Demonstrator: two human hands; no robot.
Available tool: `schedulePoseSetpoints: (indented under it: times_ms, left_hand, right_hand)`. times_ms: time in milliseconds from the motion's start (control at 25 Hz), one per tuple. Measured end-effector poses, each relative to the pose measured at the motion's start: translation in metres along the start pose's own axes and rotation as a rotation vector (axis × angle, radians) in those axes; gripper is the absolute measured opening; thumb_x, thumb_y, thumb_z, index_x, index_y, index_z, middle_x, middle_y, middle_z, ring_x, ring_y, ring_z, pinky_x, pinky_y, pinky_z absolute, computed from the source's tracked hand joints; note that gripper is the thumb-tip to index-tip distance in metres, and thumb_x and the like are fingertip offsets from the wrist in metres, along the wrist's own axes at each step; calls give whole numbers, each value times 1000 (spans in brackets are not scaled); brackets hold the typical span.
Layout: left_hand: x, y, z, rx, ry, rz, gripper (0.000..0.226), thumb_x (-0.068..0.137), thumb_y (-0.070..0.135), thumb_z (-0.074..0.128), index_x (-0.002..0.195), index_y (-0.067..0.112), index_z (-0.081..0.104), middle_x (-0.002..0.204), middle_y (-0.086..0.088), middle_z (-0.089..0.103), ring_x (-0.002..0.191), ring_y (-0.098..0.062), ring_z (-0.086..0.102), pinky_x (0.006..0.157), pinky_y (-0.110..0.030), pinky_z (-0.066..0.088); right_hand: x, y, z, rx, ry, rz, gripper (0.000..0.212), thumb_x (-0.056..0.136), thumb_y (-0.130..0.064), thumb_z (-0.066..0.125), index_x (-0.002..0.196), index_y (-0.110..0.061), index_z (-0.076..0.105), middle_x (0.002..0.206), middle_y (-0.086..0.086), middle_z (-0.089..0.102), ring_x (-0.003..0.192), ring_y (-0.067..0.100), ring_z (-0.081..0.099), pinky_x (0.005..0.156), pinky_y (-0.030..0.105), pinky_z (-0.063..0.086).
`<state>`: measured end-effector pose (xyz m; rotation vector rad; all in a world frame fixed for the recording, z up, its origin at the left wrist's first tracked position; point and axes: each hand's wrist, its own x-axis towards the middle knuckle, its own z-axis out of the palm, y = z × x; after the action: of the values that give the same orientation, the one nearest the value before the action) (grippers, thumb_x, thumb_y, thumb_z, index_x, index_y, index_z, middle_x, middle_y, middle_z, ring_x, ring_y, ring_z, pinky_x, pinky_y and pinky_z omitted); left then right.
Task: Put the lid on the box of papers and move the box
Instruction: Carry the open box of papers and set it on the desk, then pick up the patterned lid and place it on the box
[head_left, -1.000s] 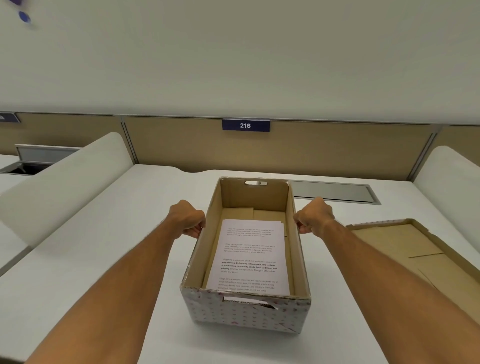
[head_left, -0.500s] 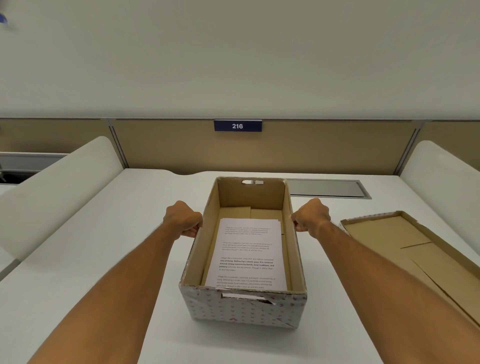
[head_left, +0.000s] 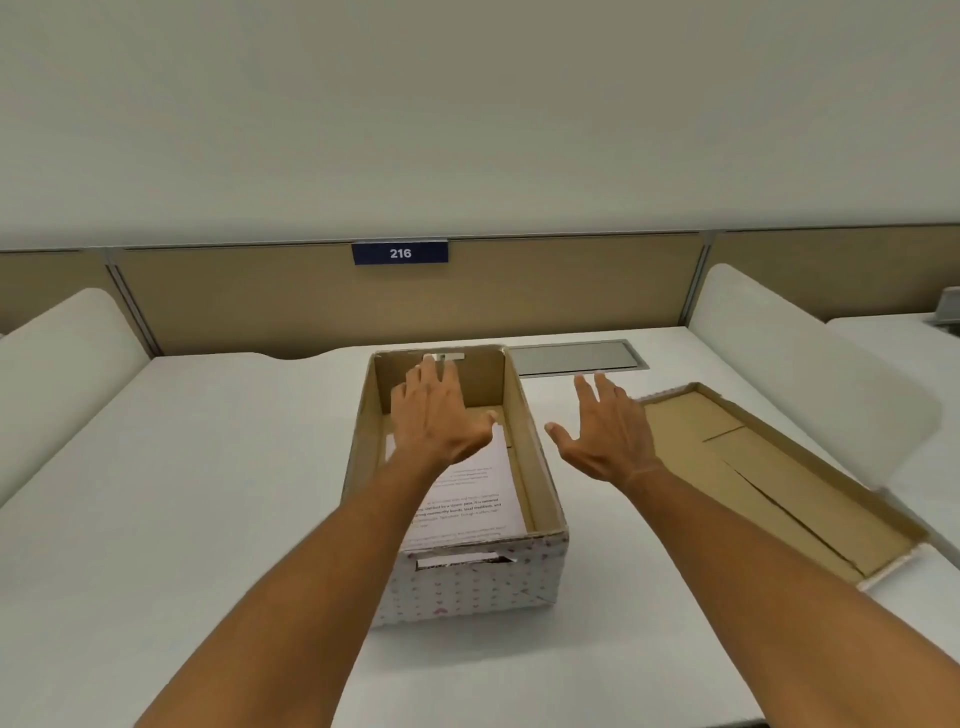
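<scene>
An open cardboard box (head_left: 470, 582) with a white patterned outside stands mid-desk, and a stack of printed papers (head_left: 467, 506) lies inside it. Its lid (head_left: 769, 478) lies upside down on the desk to the right, brown inside facing up. My left hand (head_left: 436, 415) hovers over the box's far half, fingers spread, holding nothing. My right hand (head_left: 605, 431) hangs open between the box and the lid, close to the lid's near-left edge, touching neither.
The white desk (head_left: 208, 493) has a grey cable hatch (head_left: 576, 357) behind the box, a tan back panel with a "216" sign (head_left: 400, 253), and white side dividers left (head_left: 57, 374) and right (head_left: 800, 384).
Both hands have let go of the box's side walls, opened and shifted right. The left now hovers over the box, the right nears the lid. The camera view has also swung right.
</scene>
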<state>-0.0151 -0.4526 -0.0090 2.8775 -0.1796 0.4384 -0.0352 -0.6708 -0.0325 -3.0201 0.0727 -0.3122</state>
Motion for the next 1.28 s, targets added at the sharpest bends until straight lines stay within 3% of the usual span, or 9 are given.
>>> schedulePoseSetpoints:
  times_ms: [160, 480, 600, 800, 1000, 1120, 1280]
  left_hand:
    - [-4, 51, 20, -17, -53, 147, 97, 76, 71, 46, 152, 15, 23, 161, -17, 21, 146, -37, 22, 114, -52, 25]
    - [-24, 149, 75, -134, -172, 282, 90, 86, 61, 47, 156, 18, 11, 165, -12, 9, 151, -33, 9, 119, -46, 12]
    - [-32, 176, 107, -126, -227, 251, 88, 87, 58, 47, 156, 18, 9, 165, -11, 7, 151, -32, 7, 120, -45, 11]
    - [-35, 209, 152, -51, -327, 128, 88, 89, 54, 47, 156, 17, 5, 165, -12, 4, 151, -32, 5, 120, -45, 9]
    - [-39, 229, 174, -18, -383, -15, 86, 90, 51, 48, 156, 15, 5, 165, -13, 5, 151, -32, 6, 120, -44, 10]
    - [-44, 231, 180, -49, -406, -86, 83, 92, 47, 49, 156, 15, 6, 165, -12, 6, 151, -31, 9, 119, -45, 14]
    - [-47, 231, 184, -136, -419, -169, 81, 92, 43, 51, 155, 14, 10, 164, -12, 12, 149, -31, 15, 117, -44, 22]
  right_hand:
    - [-25, 37, -4, -71, -4, 54, 91, 86, -70, 39, 155, -15, 15, 162, 17, 19, 148, 34, 21, 115, 51, 27]
    - [-56, 120, 7, -159, -27, 151, 85, 87, -65, 41, 151, -12, 25, 155, 18, 35, 138, 34, 39, 107, 48, 38]
    - [-52, 149, 19, -164, -30, 128, 80, 87, -60, 43, 148, -11, 30, 143, 16, 48, 124, 31, 51, 97, 43, 45]
    - [-35, 195, 44, -93, -110, 29, 62, 90, -49, 47, 137, -9, 44, 128, 13, 58, 112, 27, 56, 91, 40, 47]
    - [-15, 208, 68, 108, -199, -54, 35, 92, -37, 54, 111, -8, 63, 105, 10, 66, 97, 27, 63, 79, 34, 50]
    - [-5, 204, 81, 223, -279, -8, 21, 90, -29, 58, 85, -8, 59, 85, 9, 62, 78, 27, 62, 62, 29, 44]
    - [4, 204, 93, 265, -345, 37, 11, 87, -15, 59, 91, -4, 59, 92, 13, 61, 82, 31, 61, 59, 28, 40]
